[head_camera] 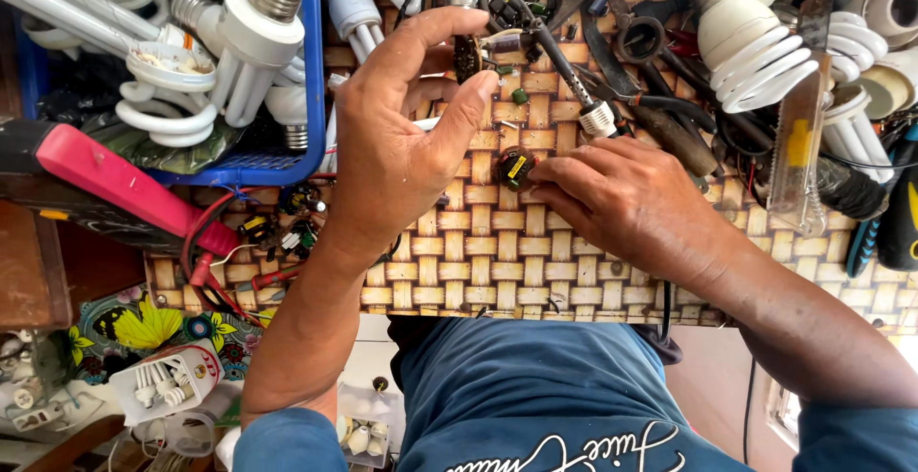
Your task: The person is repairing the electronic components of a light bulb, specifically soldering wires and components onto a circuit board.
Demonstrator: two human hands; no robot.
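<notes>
Woven table (pixel 535 271) cluttered; left hand (pixel 402 147) grip pinched on small circuit board (pixel 468 56), right hand (pixel 622 199) fingertips clamped on yellow-marked part (pixel 516 166). Risk: tiny part slips, lost among loose bits

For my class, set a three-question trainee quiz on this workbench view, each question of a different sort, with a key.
1. True or false: the left hand lies flat on the woven bamboo mat.
2. Multiple choice: the right hand touches with its fingertips A) a white spiral lamp, B) a small dark coil part with a yellow patch, C) a red probe.
3. Fill in: the white tube lamps at top left lie in a ____ plastic crate.

Key: 1 false, it is raised, pinching a small dark component between thumb and forefinger; 2 B; 3 blue.
</notes>
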